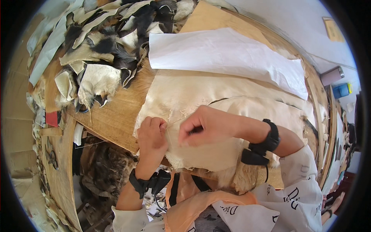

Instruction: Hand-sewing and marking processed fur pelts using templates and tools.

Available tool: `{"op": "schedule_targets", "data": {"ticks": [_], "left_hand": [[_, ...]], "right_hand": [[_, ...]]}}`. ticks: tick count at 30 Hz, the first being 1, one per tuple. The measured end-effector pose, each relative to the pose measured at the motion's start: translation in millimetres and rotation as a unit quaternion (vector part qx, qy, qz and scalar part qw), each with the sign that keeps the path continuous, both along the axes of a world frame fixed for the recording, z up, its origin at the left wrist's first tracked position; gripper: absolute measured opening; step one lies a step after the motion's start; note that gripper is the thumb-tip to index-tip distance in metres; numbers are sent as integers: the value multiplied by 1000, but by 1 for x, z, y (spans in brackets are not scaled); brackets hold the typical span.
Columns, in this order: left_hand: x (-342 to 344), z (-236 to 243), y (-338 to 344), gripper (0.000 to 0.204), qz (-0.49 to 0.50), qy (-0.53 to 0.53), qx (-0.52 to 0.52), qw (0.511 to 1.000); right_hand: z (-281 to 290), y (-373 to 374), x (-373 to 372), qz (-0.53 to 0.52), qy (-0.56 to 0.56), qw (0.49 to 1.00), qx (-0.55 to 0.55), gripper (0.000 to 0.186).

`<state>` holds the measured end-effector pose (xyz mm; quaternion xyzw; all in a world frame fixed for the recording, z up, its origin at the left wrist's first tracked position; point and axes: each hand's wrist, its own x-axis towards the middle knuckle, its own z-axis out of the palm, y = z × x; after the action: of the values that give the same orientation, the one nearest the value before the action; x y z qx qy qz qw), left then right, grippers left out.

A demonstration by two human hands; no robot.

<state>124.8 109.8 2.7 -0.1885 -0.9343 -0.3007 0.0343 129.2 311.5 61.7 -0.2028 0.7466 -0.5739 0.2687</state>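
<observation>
A large pale hide (185, 87), skin side up with fur at its edges, is spread across the wooden table in front of me. My left hand (151, 135) is closed at the hide's near left part, fingertips pinching its surface. Just to the right, my right hand (203, 125) is raised slightly over the hide with curled fingers, a little blurred. A faint thin line like thread runs near the left fingertips; whatever the right fingers grip is too small to make out. Rough, puckered seams show on the skin beyond both hands.
A white sheet (220, 50) covers the hide's far part. Several fur scraps (100, 79) are heaped at the far left of the table (112, 112). Scissors (51, 156) lie on wood at left, beside an opening with brown fur (108, 166). A blue container (341, 91) stands far right.
</observation>
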Motion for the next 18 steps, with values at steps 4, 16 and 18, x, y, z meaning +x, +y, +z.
{"op": "schedule_targets", "data": {"ticks": [4, 16, 18], "left_hand": [[-5, -5, -6, 7, -38, -6, 53, 998], [18, 19, -22, 26, -92, -72, 112, 987], [19, 23, -15, 25, -39, -85, 145, 985]], "right_hand": [[6, -3, 4, 85, 184, 979, 33, 9], [-29, -14, -9, -117, 211, 965, 103, 11], [-39, -14, -5, -84, 201, 968, 120, 12]]}}
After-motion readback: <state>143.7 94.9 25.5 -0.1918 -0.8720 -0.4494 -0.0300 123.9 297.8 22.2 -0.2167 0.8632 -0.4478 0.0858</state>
